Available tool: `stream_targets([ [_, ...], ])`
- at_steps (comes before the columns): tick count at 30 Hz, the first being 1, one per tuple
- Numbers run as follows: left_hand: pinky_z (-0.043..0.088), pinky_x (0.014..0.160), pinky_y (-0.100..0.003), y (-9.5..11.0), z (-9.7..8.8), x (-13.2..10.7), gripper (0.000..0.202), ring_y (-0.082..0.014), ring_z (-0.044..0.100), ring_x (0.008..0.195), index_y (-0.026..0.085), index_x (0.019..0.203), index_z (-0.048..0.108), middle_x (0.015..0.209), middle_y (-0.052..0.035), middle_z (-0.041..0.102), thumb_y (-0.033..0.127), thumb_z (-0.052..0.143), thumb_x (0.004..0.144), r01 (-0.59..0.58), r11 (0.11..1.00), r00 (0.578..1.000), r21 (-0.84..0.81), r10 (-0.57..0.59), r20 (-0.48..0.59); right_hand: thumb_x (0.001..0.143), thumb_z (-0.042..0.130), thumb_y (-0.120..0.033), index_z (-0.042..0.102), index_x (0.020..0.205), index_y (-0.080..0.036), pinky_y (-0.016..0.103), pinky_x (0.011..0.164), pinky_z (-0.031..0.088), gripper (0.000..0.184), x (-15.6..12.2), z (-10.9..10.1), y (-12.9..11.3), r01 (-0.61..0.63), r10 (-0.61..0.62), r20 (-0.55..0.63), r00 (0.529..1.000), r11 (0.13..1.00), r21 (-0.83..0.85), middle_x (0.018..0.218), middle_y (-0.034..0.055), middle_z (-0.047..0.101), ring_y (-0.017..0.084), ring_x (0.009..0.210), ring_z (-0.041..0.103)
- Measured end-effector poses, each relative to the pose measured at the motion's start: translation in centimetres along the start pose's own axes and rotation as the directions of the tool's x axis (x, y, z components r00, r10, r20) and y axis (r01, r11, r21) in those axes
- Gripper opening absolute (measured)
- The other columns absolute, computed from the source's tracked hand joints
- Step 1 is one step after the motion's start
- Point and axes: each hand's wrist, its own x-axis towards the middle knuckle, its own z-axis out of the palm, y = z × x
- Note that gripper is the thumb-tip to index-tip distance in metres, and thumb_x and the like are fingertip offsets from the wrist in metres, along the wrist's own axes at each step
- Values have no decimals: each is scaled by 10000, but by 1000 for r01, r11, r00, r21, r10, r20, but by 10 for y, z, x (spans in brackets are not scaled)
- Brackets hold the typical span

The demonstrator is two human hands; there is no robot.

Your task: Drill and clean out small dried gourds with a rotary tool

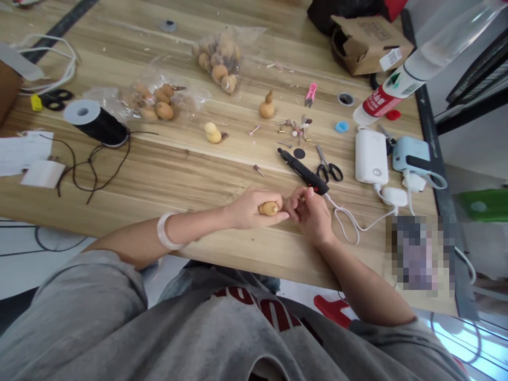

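My left hand (250, 208), a pale bracelet on its wrist, is closed round a small tan gourd (269, 208) just above the table's near edge. Close beside it on the right, my right hand (313, 217) has its fingers curled in a pinch. Whatever those fingers hold, if anything, is too small to make out. Right behind the right hand lies a black rotary tool (299, 168) with a white cable. Scissors (328, 165) with black handles rest next to the tool. Several small grinding bits (296, 128) are scattered farther back, and one loose bit (259, 170) lies nearer.
Two gourds, one upright (266, 106) and one pale (213, 133), stand behind my hands. Beyond are plastic bags of gourds (224, 55). At left is a spool of black cord (101, 124); at right, a white power bank (371, 156), a bottle (383, 100) and a cardboard box (371, 42).
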Motion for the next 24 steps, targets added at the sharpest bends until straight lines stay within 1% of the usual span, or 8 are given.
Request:
stream_targets([
  [5,341,560,-216,-1,-2,2,276,-67,370,529,181,649,488,549,74,415,335,637,823,27,1000,999,-14,-27,26,876,477,-713,463,680,-235,260,418,253,517,2,2,-4,-74,74,-14,997,997,-12,443,-50,381,118,405,325],
  [9,347,556,-227,-2,-5,2,374,-82,404,547,185,659,488,564,57,451,489,624,829,28,1000,997,2,-28,78,870,435,-745,408,655,-242,265,413,266,548,4,3,-5,-94,91,-41,995,993,-73,455,-47,358,120,408,325],
  [11,353,555,-238,-4,-7,1,403,-90,418,557,186,664,480,585,41,474,528,566,860,-24,999,995,34,20,101,881,465,-714,410,652,-238,261,405,254,531,4,2,-5,-71,67,-53,996,995,-77,466,-46,361,115,407,321],
  [13,366,562,-251,-7,-11,0,383,-101,434,571,189,676,474,609,21,492,493,491,910,-116,990,990,82,108,95,898,510,-654,437,661,-229,253,403,239,493,4,1,-4,-35,32,-55,998,998,-54,477,-47,371,107,411,321],
  [15,395,590,-266,-12,-17,0,347,-114,464,600,192,705,475,643,0,514,435,430,948,-190,971,982,146,190,17,918,538,-593,473,677,-218,244,406,230,451,4,0,-3,-5,4,-51,999,1000,-21,481,-50,377,100,414,323],
  [17,435,644,-289,-19,-26,1,328,-134,505,655,196,744,480,689,-24,538,408,380,973,-190,948,965,255,228,-129,929,551,-557,500,690,-210,238,407,228,425,4,-1,-2,11,-11,-54,998,1000,-3,477,-54,383,94,411,327],
  [21,482,837,-361,-40,-52,10,358,-187,570,872,204,833,520,860,-77,592,445,311,995,20,854,876,520,236,-420,917,556,-576,502,686,-209,236,402,233,437,5,-2,-1,8,-12,-82,997,999,-46,474,-56,393,90,404,335],
  [24,481,895,-364,-55,-67,19,376,-193,575,971,188,927,585,1058,-110,580,501,383,978,156,814,859,559,167,-483,898,551,-617,494,674,-213,239,402,234,466,7,-3,-1,-28,19,-99,995,995,-93,466,-59,380,93,400,338],
])
